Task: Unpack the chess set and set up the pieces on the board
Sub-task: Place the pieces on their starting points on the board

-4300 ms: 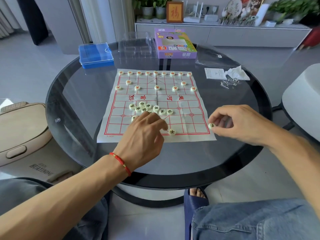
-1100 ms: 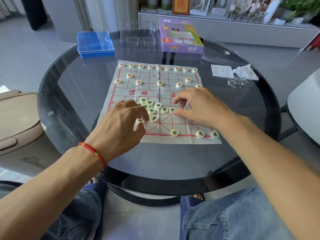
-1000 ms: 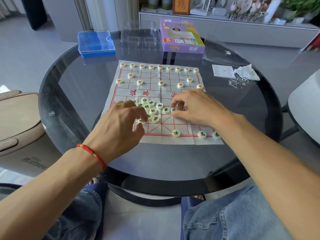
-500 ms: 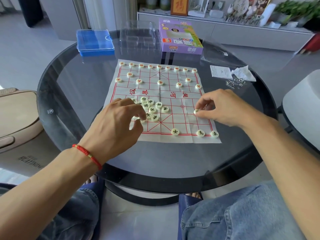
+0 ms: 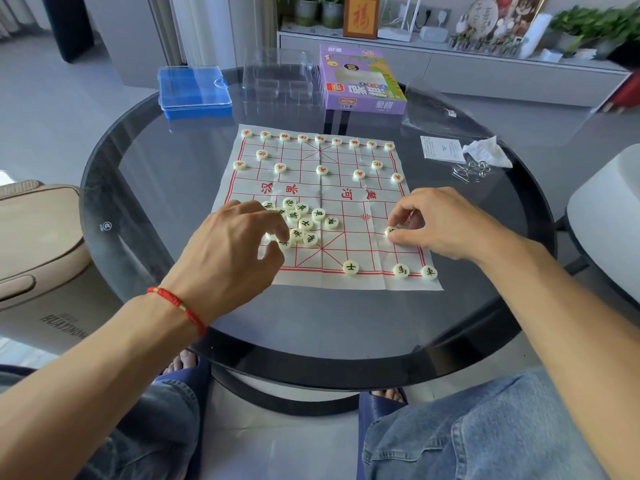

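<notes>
Right hand [image 5: 446,225] pinches one black piece [image 5: 390,231] at the board's [image 5: 360,209] right side. Left hand [image 5: 228,251] – fingers curled, picking at the loose pile [image 5: 304,220]. Board lies flat mid-worktop [image 5: 145,174]; three black pieces on the near row – red side full.

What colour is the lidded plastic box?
Blue plastic box, clear lid; head view.
</notes>
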Motion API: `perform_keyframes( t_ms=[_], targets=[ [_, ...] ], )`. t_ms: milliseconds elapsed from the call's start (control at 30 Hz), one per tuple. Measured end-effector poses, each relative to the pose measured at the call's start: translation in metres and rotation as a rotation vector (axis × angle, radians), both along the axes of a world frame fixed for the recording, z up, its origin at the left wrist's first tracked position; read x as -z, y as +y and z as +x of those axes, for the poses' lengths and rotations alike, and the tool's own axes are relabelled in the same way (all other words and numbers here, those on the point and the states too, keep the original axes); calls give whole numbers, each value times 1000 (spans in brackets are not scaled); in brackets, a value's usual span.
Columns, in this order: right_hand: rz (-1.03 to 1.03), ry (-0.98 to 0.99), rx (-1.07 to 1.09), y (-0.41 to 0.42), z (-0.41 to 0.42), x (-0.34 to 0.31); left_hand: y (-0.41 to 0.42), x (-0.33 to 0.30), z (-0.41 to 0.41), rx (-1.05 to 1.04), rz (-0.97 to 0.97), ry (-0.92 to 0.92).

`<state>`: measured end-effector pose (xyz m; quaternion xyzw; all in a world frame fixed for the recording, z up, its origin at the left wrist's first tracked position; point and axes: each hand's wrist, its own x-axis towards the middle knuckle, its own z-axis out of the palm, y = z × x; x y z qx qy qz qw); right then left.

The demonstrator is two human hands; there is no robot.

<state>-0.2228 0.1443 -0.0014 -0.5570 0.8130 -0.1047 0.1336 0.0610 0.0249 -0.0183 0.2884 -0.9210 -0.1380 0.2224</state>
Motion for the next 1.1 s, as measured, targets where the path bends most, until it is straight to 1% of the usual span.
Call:
perform_keyframes(
  t_ms=[133,300,400,600,667,767,867,967,1033,1100],
  targets=[
    [-5,42,-7,0,4,-6,0,-1,1,-16,1,-5],
    [-169,106,-106,-19,28,-4,0,-2,1,-36,7,-4],
    [-145,134,-174,-38,43,4,-1,-3,0,-49,14,-5],
    [-117,163,-214,-51,55,10,-1,-4,0,-61,31,-7],
    [-124,151,-160,-48,48,4,-2,-4,-1,-66,28,-6],
    [-155,117,35,-34,22,-8,-2,-3,-1,-62,22,-3],
    [-106,121,206,-13,-5,-10,0,-2,-2,-29,17,-23],
    [-53,103,253,-2,-15,-3,1,-1,-4,-14,15,-37],
    [2,133,255,-2,-15,-2,1,-1,-5,-12,17,-32],
    [0,171,261,-2,-17,-4,1,-1,-6,-12,17,-31]
  ],
)
